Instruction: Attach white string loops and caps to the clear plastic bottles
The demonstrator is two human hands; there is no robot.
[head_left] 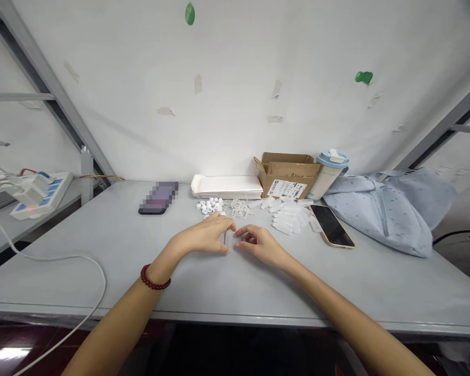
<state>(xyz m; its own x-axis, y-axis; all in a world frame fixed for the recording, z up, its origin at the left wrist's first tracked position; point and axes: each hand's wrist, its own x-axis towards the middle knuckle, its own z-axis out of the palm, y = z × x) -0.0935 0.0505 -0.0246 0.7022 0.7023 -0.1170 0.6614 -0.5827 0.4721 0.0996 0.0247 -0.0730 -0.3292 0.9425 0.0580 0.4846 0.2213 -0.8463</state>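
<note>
A small translucent plastic tube (229, 240) is at the middle of the table, upright or nearly so in the view. My left hand (209, 235) has it between the thumb at its near end and the fingers at its far end. Just to the right, my right hand (260, 245) has its thumb and index finger apart and the other fingers curled, with nothing visible between them. Beyond my hands lie a pile of white caps (210, 206), a tangle of thin white strings (239, 208) and a heap of similar translucent tubes (292, 215).
Along the wall stand a stack of white paper sleeves (227, 187), a cardboard box (288, 175) and a lidded cup (329, 175). Phones lie left (159, 198) and right (332, 227). A grey-blue cloth bag (379, 214) is far right; a white cable (97, 263) crosses the left.
</note>
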